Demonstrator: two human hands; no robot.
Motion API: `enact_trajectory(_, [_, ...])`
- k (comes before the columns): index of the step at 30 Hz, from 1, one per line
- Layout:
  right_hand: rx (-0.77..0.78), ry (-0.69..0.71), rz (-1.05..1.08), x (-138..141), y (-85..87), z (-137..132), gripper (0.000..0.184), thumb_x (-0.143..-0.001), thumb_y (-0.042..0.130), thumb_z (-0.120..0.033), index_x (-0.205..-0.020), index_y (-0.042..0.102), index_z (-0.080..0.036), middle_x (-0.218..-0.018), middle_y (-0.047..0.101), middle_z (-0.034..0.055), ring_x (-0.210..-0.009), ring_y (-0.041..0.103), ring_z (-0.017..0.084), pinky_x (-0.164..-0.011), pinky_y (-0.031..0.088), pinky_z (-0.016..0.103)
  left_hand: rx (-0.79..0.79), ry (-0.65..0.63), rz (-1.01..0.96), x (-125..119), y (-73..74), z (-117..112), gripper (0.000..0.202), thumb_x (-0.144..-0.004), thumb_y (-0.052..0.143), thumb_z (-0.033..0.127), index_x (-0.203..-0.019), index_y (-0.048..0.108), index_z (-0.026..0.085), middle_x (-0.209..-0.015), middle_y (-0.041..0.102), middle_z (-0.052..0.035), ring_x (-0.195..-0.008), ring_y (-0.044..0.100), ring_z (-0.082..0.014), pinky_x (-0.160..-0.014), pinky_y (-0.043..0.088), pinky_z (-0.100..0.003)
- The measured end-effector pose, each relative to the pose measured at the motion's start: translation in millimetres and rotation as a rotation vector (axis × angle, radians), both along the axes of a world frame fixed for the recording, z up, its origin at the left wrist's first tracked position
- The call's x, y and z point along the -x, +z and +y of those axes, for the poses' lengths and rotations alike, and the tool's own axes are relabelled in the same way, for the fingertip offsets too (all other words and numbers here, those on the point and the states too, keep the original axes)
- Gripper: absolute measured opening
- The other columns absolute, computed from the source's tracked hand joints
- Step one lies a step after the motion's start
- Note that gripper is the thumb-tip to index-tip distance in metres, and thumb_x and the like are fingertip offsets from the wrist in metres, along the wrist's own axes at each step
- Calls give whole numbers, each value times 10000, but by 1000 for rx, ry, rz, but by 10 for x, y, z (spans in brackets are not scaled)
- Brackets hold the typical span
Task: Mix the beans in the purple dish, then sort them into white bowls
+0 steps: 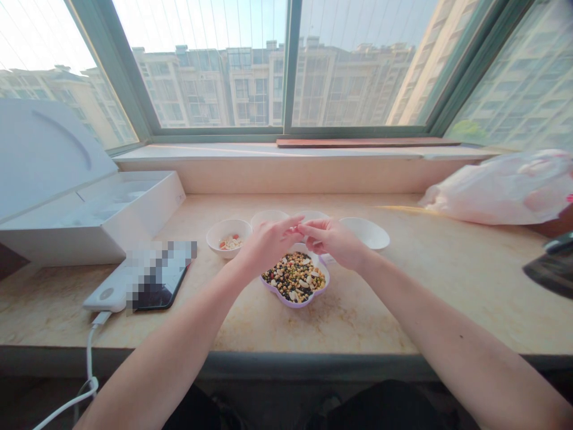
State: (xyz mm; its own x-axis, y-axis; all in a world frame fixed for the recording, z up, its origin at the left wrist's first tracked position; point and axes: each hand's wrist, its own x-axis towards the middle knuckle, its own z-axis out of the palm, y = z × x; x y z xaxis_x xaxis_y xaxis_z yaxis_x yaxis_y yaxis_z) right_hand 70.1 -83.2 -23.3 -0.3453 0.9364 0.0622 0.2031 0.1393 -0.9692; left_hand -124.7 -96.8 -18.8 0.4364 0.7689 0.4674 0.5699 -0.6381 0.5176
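My left hand (pixel 271 240) and my right hand (pixel 330 237) meet at their fingertips above the far rim of a lilac-edged, scalloped bowl (pixel 271 288). That bowl holds a mix of dark beans, yellowish beans and pale flat seeds (pixel 299 276). The fingers of both hands are pressed together; anything between them is too small or hidden to name. Just left of my left hand, a white bowl (pixel 211 241) contains pale seeds and a few orange-red pieces. Two white bowls, one (pixel 268 216) and another (pixel 313 215), are partly covered by my hands. Beside my right hand lies another white bowl (pixel 376 237).
On the left stand an open white box (pixel 138 206), a white power bank (pixel 107 292) with a cable (pixel 89 352), and a dark phone (pixel 168 292). A white plastic bag (pixel 501 191) rests at right, near a dark object (pixel 553 269). Behind the stone counter (pixel 447 286) is a window.
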Motion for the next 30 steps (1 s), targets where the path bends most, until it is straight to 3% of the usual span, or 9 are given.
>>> enact_trajectory(2, [-175, -99, -185, -37, 16, 28, 382, -849, 692, -540, -836, 784, -170, -645, 669, 29, -568, 547, 135, -523, 414, 260, 42, 19, 72, 0, -10, 11, 341, -982, 573, 236, -1304, 687, 217, -1031, 800, -53, -899, 746, -181, -830, 566, -291])
enact_trajectory(4, [-355, -215, -370, -84, 25, 67, 288, -877, 661, -432, -883, 807, -184, -754, 748, 54, -646, 619, 174, -625, 483, 303, 62, -5, 212, 5, -26, 21, 273, -963, 564, 196, -1164, 747, 215, -967, 796, -46, -873, 740, -186, -795, 560, -282])
enact_trajectory(7, [-470, -336, -582, -162, 14, 137, 229, -882, 641, -319, -935, 823, -192, -841, 789, 67, -719, 678, 208, -745, 526, 338, 58, -120, 405, 10, -45, 18, 235, -936, 569, 162, -1021, 781, 218, -989, 791, -47, -907, 733, -194, -822, 549, -277])
enact_trajectory(10, [-502, -353, -711, -235, -28, 205, 239, -901, 618, -269, -984, 825, -183, -909, 800, 86, -787, 707, 231, -819, 538, 356, 73, -210, 501, 3, -56, 2, 290, -915, 551, 104, -1049, 784, 212, -1080, 789, -52, -979, 726, -201, -907, 536, -298])
enact_trajectory(17, [-520, -340, -828, -308, -132, 303, 306, -924, 599, -235, -1160, 782, -169, -1189, 769, 117, -1005, 713, 264, -979, 510, 397, 140, -250, 504, -15, -106, 32, 367, -879, 519, 51, -1062, 795, 207, -1096, 794, -52, -977, 728, -201, -938, 523, -300])
enact_trajectory(30, [-495, -341, -797, -276, -123, 268, 275, -908, 655, -285, -1134, 782, -192, -1094, 765, 99, -949, 704, 250, -911, 518, 373, 79, -273, 506, -43, -114, 21, 285, -917, 521, 84, -970, 768, 216, -1079, 784, -10, -971, 711, -168, -902, 498, -259])
